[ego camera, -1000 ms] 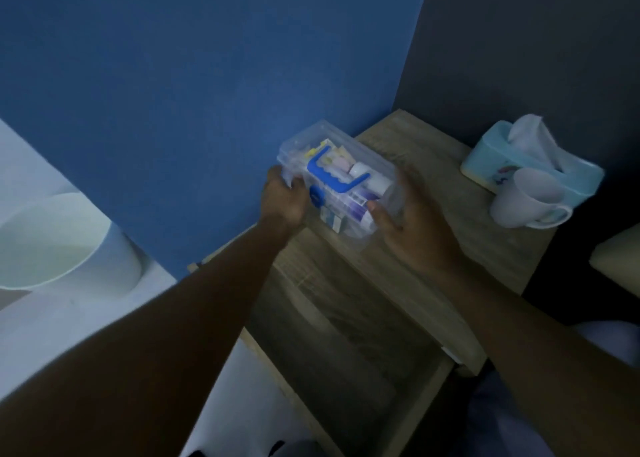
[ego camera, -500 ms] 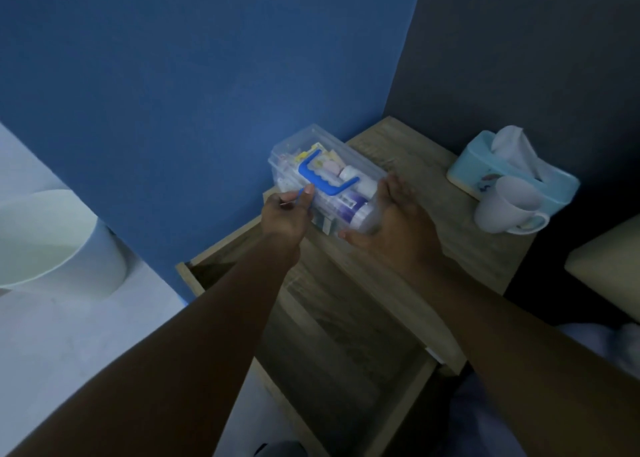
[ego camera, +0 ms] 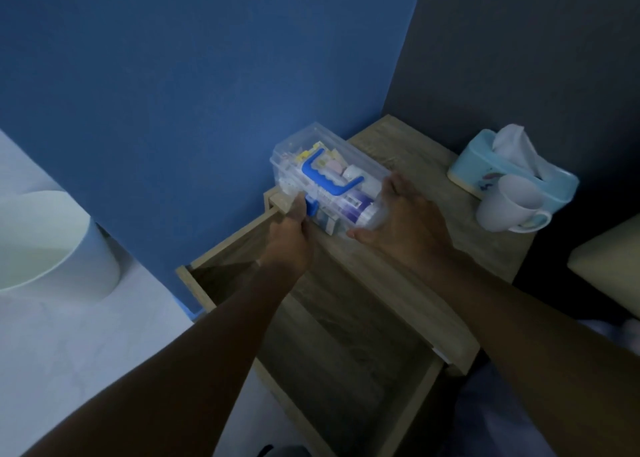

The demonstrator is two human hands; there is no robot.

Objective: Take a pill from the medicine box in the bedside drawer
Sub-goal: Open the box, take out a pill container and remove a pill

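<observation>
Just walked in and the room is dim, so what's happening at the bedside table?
A person has a clear medicine box with a blue handle resting on the front edge of the bedside table, above the open drawer. The left hand grips the blue latch on its front; the right hand steadies the box's end. The lid looks shut, no pill out yet. A mug and tissue box sit further back.

Both arms extended; left hand point(ego camera: 289, 235) pinching, right hand point(ego camera: 403, 214) cupped.
</observation>
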